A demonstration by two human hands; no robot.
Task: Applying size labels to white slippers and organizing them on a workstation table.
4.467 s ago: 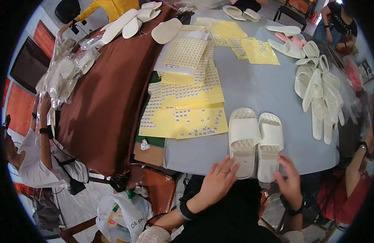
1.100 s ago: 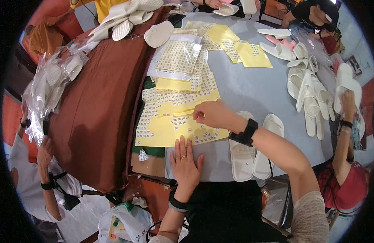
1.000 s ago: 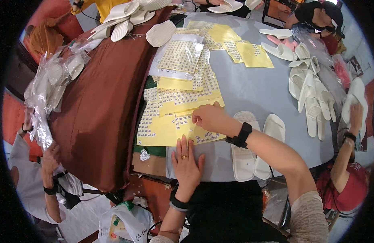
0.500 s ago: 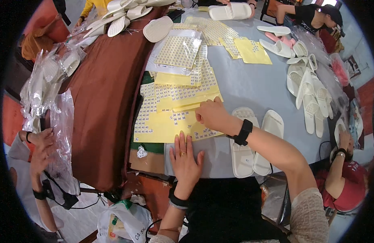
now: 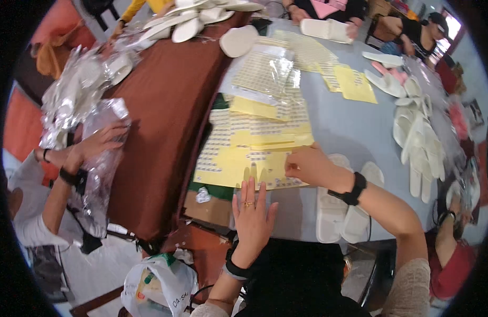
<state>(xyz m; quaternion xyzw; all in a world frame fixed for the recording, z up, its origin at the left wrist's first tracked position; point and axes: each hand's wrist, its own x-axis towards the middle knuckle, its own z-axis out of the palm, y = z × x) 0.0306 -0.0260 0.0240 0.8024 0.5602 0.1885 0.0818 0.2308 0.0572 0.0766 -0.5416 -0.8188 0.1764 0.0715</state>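
Yellow label sheet [image 5: 278,166] lay beneath my right hand [image 5: 319,167], which was over its right part. The fingers of this hand were bent inward, but I could not tell whether they pinched something. My left hand [image 5: 254,219], nearer to my body and to the left of it, was extended with fingers spread, their tips over the near edge of the sheet. Two white slippers [image 5: 331,217] lay side by side, just to the right of my right hand, partly hidden behind its wrist.

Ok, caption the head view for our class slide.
Left hand and right hand at yellow sticker sheets, two white slippers beside them.
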